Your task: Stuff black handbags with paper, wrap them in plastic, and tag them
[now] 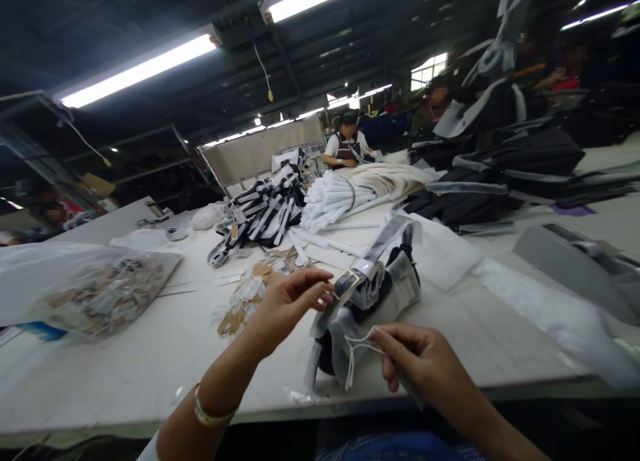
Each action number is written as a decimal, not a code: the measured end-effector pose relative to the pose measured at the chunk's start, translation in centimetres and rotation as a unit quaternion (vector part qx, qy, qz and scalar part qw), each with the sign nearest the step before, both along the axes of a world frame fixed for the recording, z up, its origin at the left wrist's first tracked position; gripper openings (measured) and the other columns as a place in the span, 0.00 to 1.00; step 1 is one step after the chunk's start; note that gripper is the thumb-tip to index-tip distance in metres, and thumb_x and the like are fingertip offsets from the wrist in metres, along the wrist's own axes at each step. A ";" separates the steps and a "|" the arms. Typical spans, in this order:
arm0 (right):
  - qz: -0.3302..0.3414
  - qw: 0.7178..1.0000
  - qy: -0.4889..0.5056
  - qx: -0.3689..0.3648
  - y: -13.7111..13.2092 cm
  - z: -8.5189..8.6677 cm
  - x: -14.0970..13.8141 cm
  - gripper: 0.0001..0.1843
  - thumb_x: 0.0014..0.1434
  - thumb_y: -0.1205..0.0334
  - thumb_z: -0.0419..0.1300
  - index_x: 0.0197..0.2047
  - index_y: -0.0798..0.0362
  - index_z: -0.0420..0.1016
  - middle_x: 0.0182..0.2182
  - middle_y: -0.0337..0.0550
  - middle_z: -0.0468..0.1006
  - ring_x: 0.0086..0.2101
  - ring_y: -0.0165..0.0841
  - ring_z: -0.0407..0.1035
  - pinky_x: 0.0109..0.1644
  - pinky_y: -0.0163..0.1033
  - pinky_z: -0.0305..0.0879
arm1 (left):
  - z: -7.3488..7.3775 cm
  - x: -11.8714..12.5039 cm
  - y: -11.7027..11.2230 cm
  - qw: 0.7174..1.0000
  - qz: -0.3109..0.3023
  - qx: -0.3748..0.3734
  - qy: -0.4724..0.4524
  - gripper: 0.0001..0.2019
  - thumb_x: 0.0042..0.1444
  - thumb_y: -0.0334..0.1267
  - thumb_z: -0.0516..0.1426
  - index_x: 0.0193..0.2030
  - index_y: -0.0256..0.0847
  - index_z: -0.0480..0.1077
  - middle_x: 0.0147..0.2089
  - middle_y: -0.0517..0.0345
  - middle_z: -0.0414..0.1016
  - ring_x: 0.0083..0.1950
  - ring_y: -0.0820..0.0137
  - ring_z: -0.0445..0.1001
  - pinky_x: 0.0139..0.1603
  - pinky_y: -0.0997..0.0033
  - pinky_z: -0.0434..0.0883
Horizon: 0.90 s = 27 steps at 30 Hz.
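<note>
A dark bag [385, 298] with straps partly wrapped in translucent film lies in front of me near the table's front edge. My left hand [290, 301] is at its left side, fingers curled, with the tips at the edge of a gold-rimmed buckle [346, 284] on a strap. Between thumb and forefinger, my right hand [427, 361] pinches a thin white string [357, 343]. The string's loose ends dangle before the lower part of the bag. A bracelet circles my left wrist.
Brown and white tags [250, 294] are heaped left of the bag; a clear plastic bag [110, 288] holds more. Behind lie film-wrapped black straps [265, 208] and bundled white strips [335, 198]. Black fabric pieces [460, 194] are stacked rightward. A co-worker [347, 144] is across the table.
</note>
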State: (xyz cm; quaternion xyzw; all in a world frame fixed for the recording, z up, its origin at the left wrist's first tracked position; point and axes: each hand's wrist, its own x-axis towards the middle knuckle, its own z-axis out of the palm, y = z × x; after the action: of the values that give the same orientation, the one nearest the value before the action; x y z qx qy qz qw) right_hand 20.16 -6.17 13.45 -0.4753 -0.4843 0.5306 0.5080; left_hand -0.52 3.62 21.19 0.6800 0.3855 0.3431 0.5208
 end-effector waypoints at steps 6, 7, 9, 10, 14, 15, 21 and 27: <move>-0.048 0.992 -0.111 0.024 2.1 -1.1 -0.8 0.22 0.63 0.45 0.58 0.39 0.55 0.84 0.20 0.40 0.78 0.20 0.31 0.73 0.26 0.32 0.69 | -2.3 -0.5 4.1 0.993 -0.089 0.007 0.082 0.15 0.53 0.46 0.65 0.41 0.37 0.79 0.38 0.52 0.80 0.41 0.64 0.76 0.42 0.68 0.73; -0.049 0.991 -0.119 0.036 2.5 -1.2 -1.1 0.21 0.63 0.46 0.58 0.40 0.54 0.84 0.20 0.40 0.78 0.20 0.31 0.73 0.26 0.32 0.69 | -2.6 -0.4 4.5 0.988 -0.130 -0.010 0.087 0.15 0.51 0.46 0.66 0.40 0.37 0.80 0.37 0.52 0.80 0.40 0.64 0.76 0.44 0.67 0.73; -0.050 0.990 -0.121 0.052 3.1 -1.1 -1.7 0.21 0.64 0.47 0.57 0.44 0.53 0.83 0.20 0.39 0.79 0.20 0.31 0.73 0.26 0.32 0.70 | -3.1 0.0 5.1 0.976 -0.195 -0.038 0.091 0.14 0.49 0.46 0.68 0.38 0.37 0.80 0.36 0.54 0.80 0.41 0.63 0.76 0.46 0.66 0.72; -0.046 0.991 -0.117 0.055 3.3 -1.0 -2.0 0.21 0.64 0.47 0.57 0.46 0.54 0.83 0.21 0.39 0.79 0.20 0.32 0.73 0.27 0.33 0.70 | -3.3 0.2 5.3 0.970 -0.217 -0.050 0.093 0.14 0.47 0.45 0.68 0.37 0.37 0.80 0.36 0.54 0.80 0.41 0.63 0.75 0.45 0.67 0.72; -0.029 0.993 -0.096 0.058 4.0 -0.3 -2.9 0.21 0.64 0.49 0.58 0.49 0.56 0.82 0.21 0.40 0.79 0.21 0.31 0.74 0.27 0.32 0.72 | -4.1 0.7 6.1 0.955 -0.263 -0.094 0.096 0.15 0.43 0.45 0.71 0.34 0.36 0.79 0.33 0.56 0.78 0.37 0.66 0.74 0.38 0.70 0.71; -0.029 0.993 -0.096 0.061 4.0 -0.2 -3.0 0.21 0.64 0.50 0.58 0.48 0.56 0.82 0.21 0.40 0.79 0.21 0.31 0.74 0.27 0.32 0.72 | -4.3 0.6 6.2 0.954 -0.265 -0.103 0.094 0.15 0.43 0.45 0.70 0.33 0.36 0.79 0.33 0.56 0.78 0.35 0.67 0.73 0.37 0.71 0.71; -0.051 0.991 -0.107 0.064 4.1 -0.7 -2.6 0.21 0.63 0.50 0.59 0.50 0.56 0.81 0.22 0.41 0.80 0.21 0.32 0.73 0.28 0.33 0.72 | -4.7 -0.6 5.5 0.960 -0.237 -0.137 0.048 0.17 0.54 0.51 0.64 0.38 0.36 0.76 0.34 0.56 0.76 0.35 0.70 0.72 0.39 0.71 0.70; -0.068 0.982 -0.153 0.084 4.6 -0.6 -2.9 0.16 0.64 0.56 0.58 0.46 0.55 0.83 0.23 0.40 0.81 0.20 0.31 0.74 0.27 0.32 0.71 | -4.4 -0.1 5.1 0.959 -0.231 -0.161 0.023 0.21 0.47 0.48 0.69 0.43 0.35 0.76 0.39 0.51 0.78 0.41 0.65 0.75 0.44 0.68 0.71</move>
State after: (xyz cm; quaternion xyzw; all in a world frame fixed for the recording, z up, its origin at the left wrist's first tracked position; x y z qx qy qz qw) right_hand 17.23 -1.57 12.88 -0.5383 -0.5660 0.3727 0.5009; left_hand -0.58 8.75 16.76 0.6653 0.2801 0.1305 0.6796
